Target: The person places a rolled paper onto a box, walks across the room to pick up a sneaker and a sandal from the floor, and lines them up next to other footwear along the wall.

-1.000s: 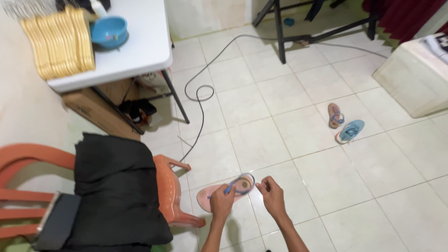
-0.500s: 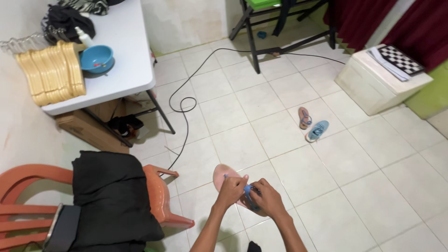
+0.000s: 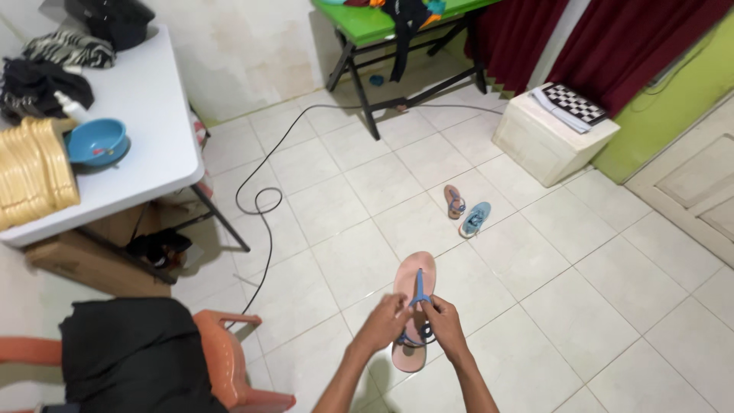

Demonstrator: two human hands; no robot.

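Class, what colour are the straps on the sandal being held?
Blue, on a pink sandal; the head view shows it.

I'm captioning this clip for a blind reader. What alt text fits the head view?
Two bare hands, left hand and right hand, hold a pink sandal by its blue strap above a white tiled floor. Beyond it lie a second sandal and a blue shoe; a white table stands at left.
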